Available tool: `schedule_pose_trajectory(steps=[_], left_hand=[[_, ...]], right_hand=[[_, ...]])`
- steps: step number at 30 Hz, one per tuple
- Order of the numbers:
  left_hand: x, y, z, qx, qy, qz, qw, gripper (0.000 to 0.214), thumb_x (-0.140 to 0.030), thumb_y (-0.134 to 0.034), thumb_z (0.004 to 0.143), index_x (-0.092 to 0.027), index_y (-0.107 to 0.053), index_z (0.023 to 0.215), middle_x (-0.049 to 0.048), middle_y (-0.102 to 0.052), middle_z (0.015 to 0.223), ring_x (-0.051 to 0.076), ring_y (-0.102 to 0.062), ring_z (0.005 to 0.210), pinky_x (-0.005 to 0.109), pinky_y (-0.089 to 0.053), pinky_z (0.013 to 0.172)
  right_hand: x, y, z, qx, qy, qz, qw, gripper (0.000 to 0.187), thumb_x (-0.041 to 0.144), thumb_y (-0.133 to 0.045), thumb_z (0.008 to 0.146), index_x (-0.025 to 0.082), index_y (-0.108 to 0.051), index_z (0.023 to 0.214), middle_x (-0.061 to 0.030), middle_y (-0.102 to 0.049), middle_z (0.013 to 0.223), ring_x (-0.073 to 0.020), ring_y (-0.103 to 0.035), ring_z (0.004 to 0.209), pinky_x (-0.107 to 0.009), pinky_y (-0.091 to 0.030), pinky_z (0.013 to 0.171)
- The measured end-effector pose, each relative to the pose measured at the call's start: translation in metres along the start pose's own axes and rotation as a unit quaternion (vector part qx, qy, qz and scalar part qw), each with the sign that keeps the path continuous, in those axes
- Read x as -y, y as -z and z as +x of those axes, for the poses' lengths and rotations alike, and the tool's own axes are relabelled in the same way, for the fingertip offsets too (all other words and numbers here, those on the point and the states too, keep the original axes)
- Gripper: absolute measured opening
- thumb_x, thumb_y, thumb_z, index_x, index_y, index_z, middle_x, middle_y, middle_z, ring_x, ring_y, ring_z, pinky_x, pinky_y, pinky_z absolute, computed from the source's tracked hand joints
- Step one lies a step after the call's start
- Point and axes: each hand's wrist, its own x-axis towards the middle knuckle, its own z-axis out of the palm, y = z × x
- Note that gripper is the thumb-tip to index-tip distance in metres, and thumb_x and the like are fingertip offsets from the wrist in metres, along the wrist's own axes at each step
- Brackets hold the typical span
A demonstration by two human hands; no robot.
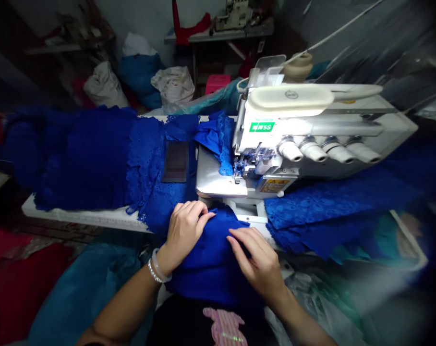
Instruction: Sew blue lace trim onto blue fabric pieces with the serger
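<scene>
A blue fabric piece (212, 254) lies on my lap in front of a white overlock sewing machine (293, 139). My left hand (185, 230) has curled fingers pinching the fabric's upper edge near the machine's base. My right hand (256, 259) lies on the same fabric, fingers together, tips pressing its fold. More blue lace (223, 139) sits under the machine's presser foot (239, 168).
A heap of blue lace fabric (95, 154) covers the table on the left, with a dark phone (175, 161) on it. Folded blue lace (333, 206) lies on the right. Bags (175, 84) and a second machine table (232, 24) stand behind. Red and teal cloth (34, 274) lies lower left.
</scene>
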Motion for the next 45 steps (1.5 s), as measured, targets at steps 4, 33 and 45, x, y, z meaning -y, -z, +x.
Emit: schedule_pose_trajectory(steps=[4,33,45], left_hand=[[-0.025,0.034,0.001,0.053,-0.060,-0.185,0.979,0.009,-0.020,-0.063,0.090,-0.018,-0.056,0.086,0.0004,-0.073,0.086,0.013,-0.070,0.079,0.023,-0.054,0.073],[-0.025,0.023,0.039,-0.008,-0.291,0.111,0.950,0.034,-0.018,-0.052,0.093,-0.012,-0.056,0.126,0.0129,-0.064,0.128,0.025,-0.057,0.120,0.041,-0.043,0.094],[-0.030,0.016,0.051,0.006,-0.294,0.158,0.943,0.039,-0.026,-0.049,0.095,-0.015,-0.056,0.132,0.0129,-0.059,0.136,0.027,-0.054,0.125,0.043,-0.039,0.095]], right_hand=[[0.014,0.002,0.015,0.045,-0.130,0.159,0.978,0.037,0.027,-0.072,0.083,0.020,-0.065,0.119,-0.0109,-0.072,0.109,-0.0250,-0.069,0.100,-0.036,-0.058,0.085],[0.007,-0.007,0.048,-0.040,-0.140,0.050,0.988,0.051,0.015,-0.052,0.092,0.006,-0.047,0.142,-0.0038,-0.071,0.068,-0.0116,-0.060,0.048,-0.022,-0.054,0.054],[-0.004,-0.005,0.044,-0.079,-0.118,-0.018,0.990,0.046,0.017,-0.053,0.093,0.014,-0.051,0.139,-0.0095,-0.077,0.088,-0.0122,-0.064,0.053,-0.023,-0.057,0.060]])
